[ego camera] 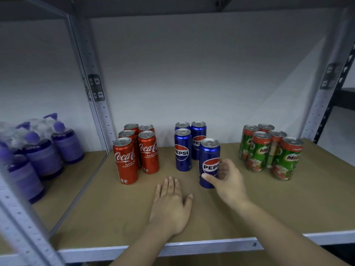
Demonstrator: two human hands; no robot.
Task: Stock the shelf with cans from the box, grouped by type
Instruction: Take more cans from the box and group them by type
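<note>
Head view: shelf [240, 214] seen from above
Right hand [228, 181]: fingers curled round the front Pepsi can [209, 163], stood upright on the shelf by three other Pepsi cans [190, 143]
Left hand [171, 204]: laid flat, fingers straight
Coke cans [136, 150]: grouped left
Milo cans [270, 150]: grouped right

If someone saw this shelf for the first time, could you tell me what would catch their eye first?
Probably the three colour blocks of upright cans on the shelf: red Coca-Cola cans left, blue Pepsi cans centre, green Milo cans right. Next, the right hand gripping the front Pepsi can, while the left hand rests flat on the board.
</note>
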